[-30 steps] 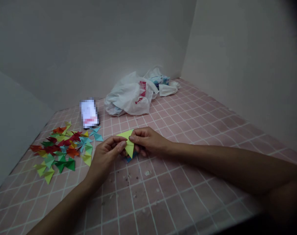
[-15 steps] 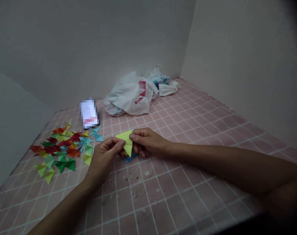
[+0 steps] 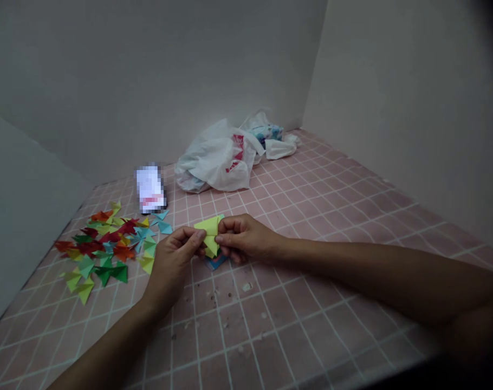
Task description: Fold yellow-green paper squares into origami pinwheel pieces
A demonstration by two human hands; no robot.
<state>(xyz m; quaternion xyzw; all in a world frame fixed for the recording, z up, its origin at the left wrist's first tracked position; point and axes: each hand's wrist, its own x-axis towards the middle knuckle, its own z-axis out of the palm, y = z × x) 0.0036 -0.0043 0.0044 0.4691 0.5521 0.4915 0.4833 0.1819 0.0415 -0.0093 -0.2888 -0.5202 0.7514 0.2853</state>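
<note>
A piece of folded yellow paper [image 3: 208, 226] is held up between my two hands, above the table. My left hand [image 3: 184, 246] pinches its left side with thumb and forefinger. At its right edge, the thumb and fingers of my right hand [image 3: 240, 236] grip it, the fingertips partly hidden behind. Underneath lies a small stack of coloured paper [image 3: 218, 262], with a blue piece showing at its front. To the left of my left hand spreads a pile of folded paper pieces [image 3: 104, 246] in red, orange, green, yellow and light blue.
Behind the paper pile stands a lit phone [image 3: 150, 189], its screen blurred. White plastic bags [image 3: 218, 157] rest near the back wall, beside a blue patterned packet [image 3: 268, 131]. A pink tiled-pattern surface [image 3: 336, 206] meets walls at the back and right.
The yellow paper's lower point, hanging down before, is now folded up and looks shorter. My right thumb has moved lower along its right edge. The view has shifted slightly.
</note>
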